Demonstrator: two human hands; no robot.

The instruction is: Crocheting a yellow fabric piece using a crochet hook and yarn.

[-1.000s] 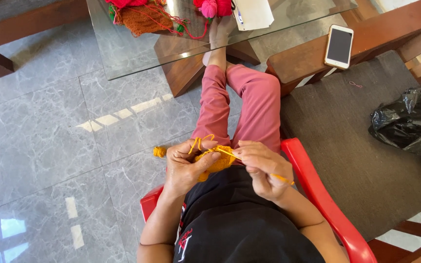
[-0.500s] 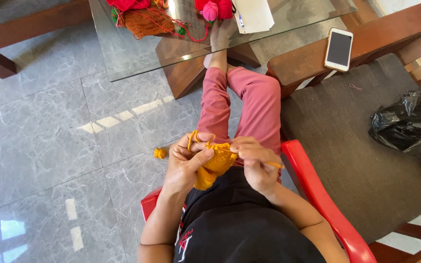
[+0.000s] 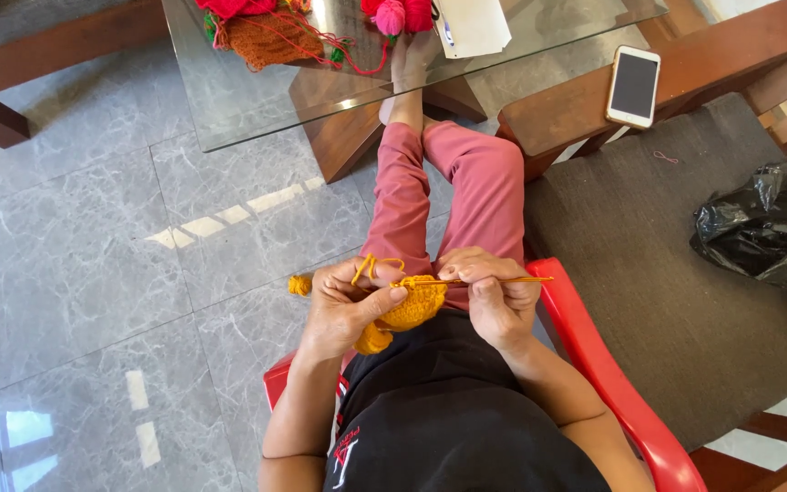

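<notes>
I sit on a red plastic chair, legs in pink trousers stretched toward the table. My left hand pinches a small piece of orange crochet work with a loop of orange yarn over its fingers. My right hand holds a thin orange crochet hook, lying level with its tip in the work. A small ball of orange yarn lies on the floor to the left of my left hand.
A glass-topped table ahead carries red, pink and orange yarn pieces and a white paper. A phone lies on a wooden bench. A black plastic bag sits on the dark mat at right. Grey marble floor lies left.
My hands have come closer together over my lap. The hook has gone from slanting down to the right to lying level, its tip pushed into the orange work.
</notes>
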